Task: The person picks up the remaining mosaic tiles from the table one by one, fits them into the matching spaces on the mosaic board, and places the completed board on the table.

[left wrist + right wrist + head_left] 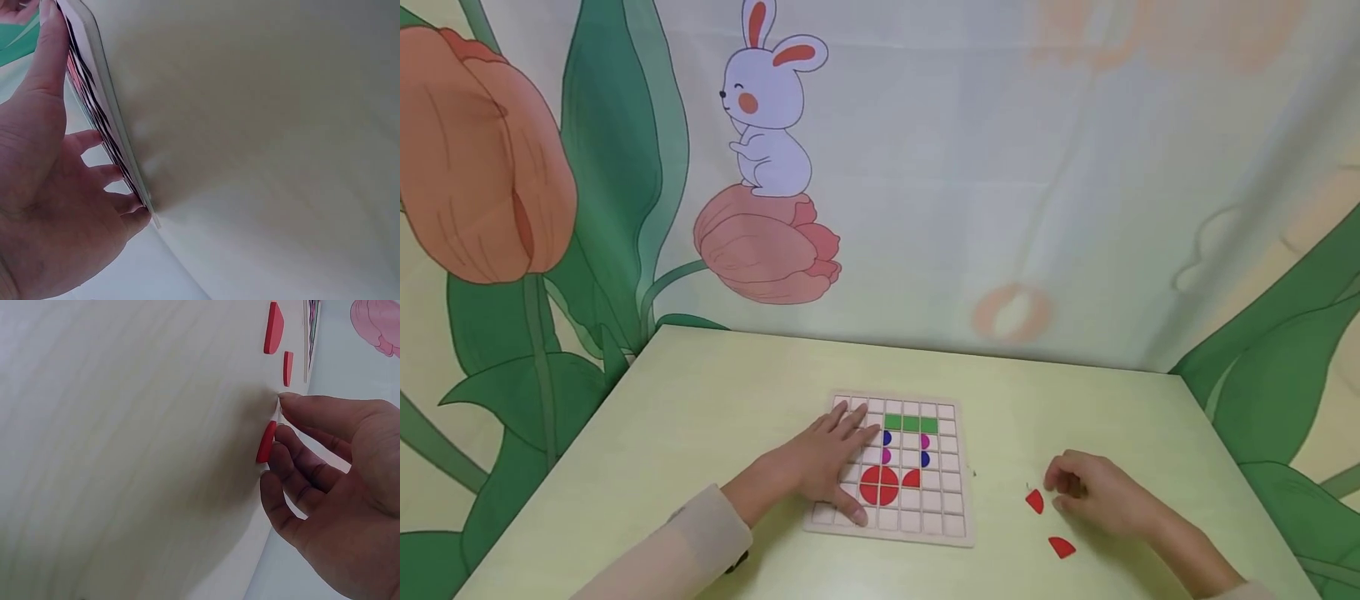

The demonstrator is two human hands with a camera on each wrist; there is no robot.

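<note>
My left hand (pixel 831 458) rests with fingers spread over the left side of a pale grid board (pixel 951 503). In the left wrist view, that hand (pixel 69 187) lies along the board's edge (pixel 112 100). Set in the grid are green squares (pixel 912 423), blue and pink half-circles, and red quarter-circles (pixel 887 475), four-part disc included. At the right, my right hand (pixel 1097 492) is low over the table, fingers bent. Its fingertips are right at a red quarter-circle piece (pixel 266 442), with the thumb apart from it; the hand hides this piece in the head view.
Two more red quarter-circle pieces, one nearer the board (pixel 1035 501) and one nearer me (pixel 1062 547), lie on the light table (pixel 737 375). Behind the table hangs a curtain (pixel 910 208) printed with tulips and a rabbit.
</note>
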